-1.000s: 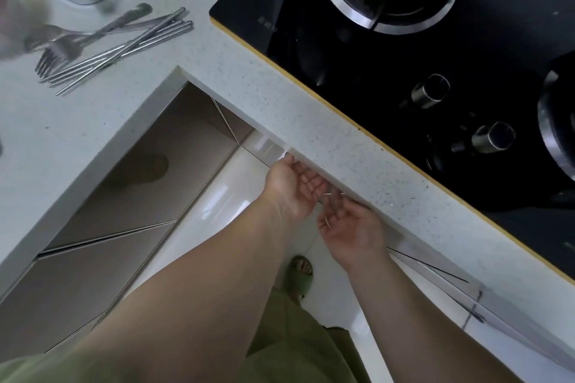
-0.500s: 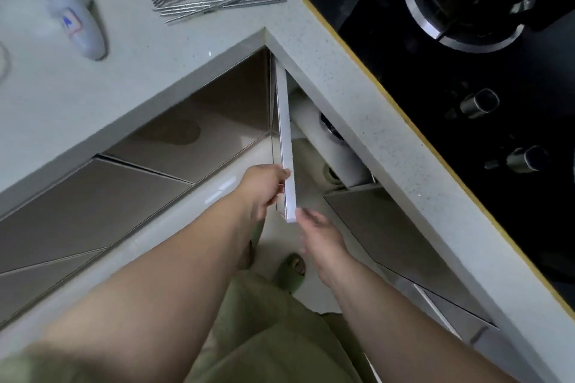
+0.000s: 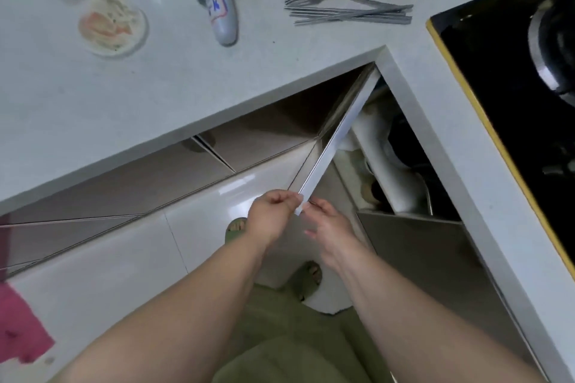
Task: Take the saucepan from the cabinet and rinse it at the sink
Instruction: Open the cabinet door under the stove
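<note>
Left hand: the left hand [image 3: 273, 211] is pinching the free corner of the cabinet door [image 3: 337, 143], fingers curled over its pale edge.
Right hand: the right hand [image 3: 329, 224] is hovering just beside the same corner, fingers loosely bent and holding nothing (one fingertip is sitting right at the door's edge, and contact cannot be judged).
Cabinet door: it is standing swung out from under the countertop [image 3: 140, 96], its thin edge facing the camera and running from the inner corner of the counter down to the hands.
Cabinet interior: the opening [image 3: 401, 165] is showing a white shelf with dark and metallic cookware lying in shadow behind the door (shapes are too dim to sort out).
Saucepan: it cannot be picked out with certainty; a dark rounded vessel is sitting in the cabinet under the counter edge.
Countertop items: forks and chopsticks [image 3: 345, 6] are lying together near the stove [image 3: 513, 87]; a white bottle [image 3: 219, 6] is lying on its side, with a small round dish [image 3: 112, 26] to its left.
Lower left: a pink cloth [image 3: 18, 326] is showing at the frame edge.
</note>
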